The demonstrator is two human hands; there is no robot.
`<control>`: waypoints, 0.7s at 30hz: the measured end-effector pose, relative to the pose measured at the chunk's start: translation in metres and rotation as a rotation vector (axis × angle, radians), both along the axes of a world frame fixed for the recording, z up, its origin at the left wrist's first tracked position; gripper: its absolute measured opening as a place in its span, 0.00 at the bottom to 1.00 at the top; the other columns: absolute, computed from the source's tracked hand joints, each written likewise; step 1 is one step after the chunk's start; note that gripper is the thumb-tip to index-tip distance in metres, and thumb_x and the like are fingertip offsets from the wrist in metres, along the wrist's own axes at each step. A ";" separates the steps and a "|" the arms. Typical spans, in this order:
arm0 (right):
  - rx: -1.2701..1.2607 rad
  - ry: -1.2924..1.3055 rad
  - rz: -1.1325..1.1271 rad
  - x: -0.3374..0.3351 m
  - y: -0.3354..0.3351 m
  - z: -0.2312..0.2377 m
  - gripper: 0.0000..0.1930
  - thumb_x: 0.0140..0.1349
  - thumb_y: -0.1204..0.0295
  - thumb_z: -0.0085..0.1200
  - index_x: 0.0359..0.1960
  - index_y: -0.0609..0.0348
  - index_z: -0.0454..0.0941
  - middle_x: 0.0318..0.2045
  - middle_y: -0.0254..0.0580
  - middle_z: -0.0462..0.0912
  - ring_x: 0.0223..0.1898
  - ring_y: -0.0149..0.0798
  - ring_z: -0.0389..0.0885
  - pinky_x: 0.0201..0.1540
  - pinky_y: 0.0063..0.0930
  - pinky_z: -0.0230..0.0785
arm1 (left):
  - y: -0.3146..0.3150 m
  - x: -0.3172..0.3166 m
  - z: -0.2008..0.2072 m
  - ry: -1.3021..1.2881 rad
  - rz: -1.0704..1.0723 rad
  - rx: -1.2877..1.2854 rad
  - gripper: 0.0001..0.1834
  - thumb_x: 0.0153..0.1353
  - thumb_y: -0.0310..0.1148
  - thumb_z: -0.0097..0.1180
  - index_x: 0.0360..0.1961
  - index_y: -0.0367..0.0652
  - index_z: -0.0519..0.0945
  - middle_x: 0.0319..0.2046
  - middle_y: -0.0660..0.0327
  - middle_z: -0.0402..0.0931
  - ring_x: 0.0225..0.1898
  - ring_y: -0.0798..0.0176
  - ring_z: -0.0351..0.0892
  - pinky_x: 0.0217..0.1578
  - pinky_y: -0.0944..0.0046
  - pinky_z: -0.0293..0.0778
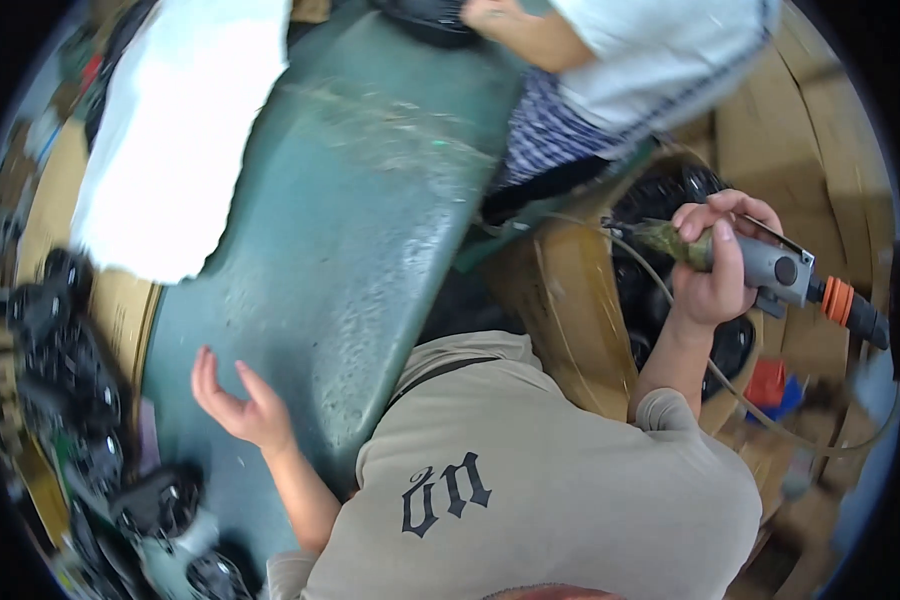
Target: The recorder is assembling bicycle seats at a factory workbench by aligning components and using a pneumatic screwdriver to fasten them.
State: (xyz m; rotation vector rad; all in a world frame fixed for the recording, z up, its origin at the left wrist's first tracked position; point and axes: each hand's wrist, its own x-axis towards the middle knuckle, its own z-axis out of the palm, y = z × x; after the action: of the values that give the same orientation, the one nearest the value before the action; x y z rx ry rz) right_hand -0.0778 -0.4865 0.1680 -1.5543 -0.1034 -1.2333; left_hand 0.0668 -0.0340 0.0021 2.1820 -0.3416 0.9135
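My right hand (715,265) is closed around a grey power screwdriver (770,268), held out to the right above an open carton (575,300). Yellowish wrapping covers the front of the tool, and its thin tip points left. Orange rings and a black hose or cable come off its rear end. Black glossy parts (645,290) fill the carton beneath it. My left hand (242,402) is open over the green tabletop (300,220), fingers apart and holding nothing.
Black moulded parts (75,390) crowd the table's left side. A white sheet (175,140) lies at the far left. Across the table a co-worker's hand (495,18) touches a black round part (435,20). Cardboard boxes (780,120) stand on the right, near a looping hose (730,390).
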 end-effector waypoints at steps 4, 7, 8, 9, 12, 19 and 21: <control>0.237 0.092 -0.390 -0.091 -0.045 0.009 0.16 0.64 0.86 0.50 0.54 0.69 0.71 0.45 0.59 0.82 0.28 0.39 0.81 0.35 0.38 0.78 | -0.060 0.004 0.001 0.105 -0.387 0.073 0.16 0.63 0.15 0.58 0.53 0.32 0.79 0.54 0.46 0.81 0.56 0.46 0.80 0.57 0.54 0.75; 0.680 0.280 -0.487 -0.136 -0.094 -0.019 0.13 0.63 0.82 0.55 0.49 0.64 0.73 0.43 0.55 0.85 0.25 0.38 0.81 0.30 0.39 0.79 | -0.080 0.002 -0.002 0.172 -0.512 0.076 0.14 0.63 0.15 0.58 0.50 0.33 0.80 0.53 0.47 0.81 0.53 0.46 0.81 0.54 0.55 0.77; 0.809 0.346 -0.502 -0.148 -0.108 -0.036 0.11 0.63 0.80 0.57 0.47 0.62 0.74 0.42 0.53 0.86 0.24 0.38 0.81 0.28 0.39 0.79 | -0.085 0.003 -0.003 0.209 -0.563 0.084 0.14 0.63 0.15 0.58 0.50 0.33 0.80 0.53 0.47 0.81 0.53 0.47 0.82 0.53 0.55 0.77; 0.837 0.432 -0.532 -0.155 -0.117 -0.051 0.11 0.63 0.78 0.59 0.45 0.59 0.74 0.42 0.51 0.87 0.25 0.38 0.82 0.27 0.39 0.79 | -0.090 0.002 -0.002 0.225 -0.579 0.102 0.13 0.63 0.16 0.58 0.49 0.33 0.81 0.51 0.47 0.82 0.52 0.47 0.82 0.54 0.55 0.77; 0.949 0.490 -0.468 -0.150 -0.127 -0.078 0.12 0.63 0.75 0.60 0.47 0.58 0.74 0.43 0.51 0.87 0.26 0.37 0.81 0.29 0.38 0.79 | -0.096 0.002 -0.004 0.260 -0.614 0.117 0.12 0.63 0.16 0.58 0.48 0.33 0.81 0.51 0.47 0.82 0.51 0.47 0.82 0.54 0.55 0.77; 1.185 0.558 -0.171 -0.077 -0.179 -0.129 0.09 0.62 0.74 0.60 0.39 0.66 0.76 0.26 0.45 0.81 0.26 0.43 0.80 0.35 0.39 0.79 | -0.102 -0.009 0.002 0.332 -0.581 0.103 0.10 0.63 0.16 0.58 0.46 0.34 0.81 0.50 0.47 0.82 0.51 0.46 0.82 0.55 0.54 0.76; 1.205 0.523 -0.051 -0.083 -0.204 -0.152 0.09 0.62 0.74 0.59 0.39 0.66 0.75 0.27 0.45 0.81 0.26 0.42 0.80 0.34 0.39 0.79 | -0.102 -0.013 0.005 0.336 -0.586 0.082 0.10 0.62 0.17 0.59 0.45 0.34 0.81 0.49 0.47 0.83 0.51 0.46 0.83 0.54 0.54 0.77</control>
State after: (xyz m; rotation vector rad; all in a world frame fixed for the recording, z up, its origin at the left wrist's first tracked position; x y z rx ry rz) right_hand -0.1607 -0.6906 0.0163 -0.7318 0.8695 -0.6225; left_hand 0.0533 -0.1357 0.0071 2.0793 -0.8045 0.2105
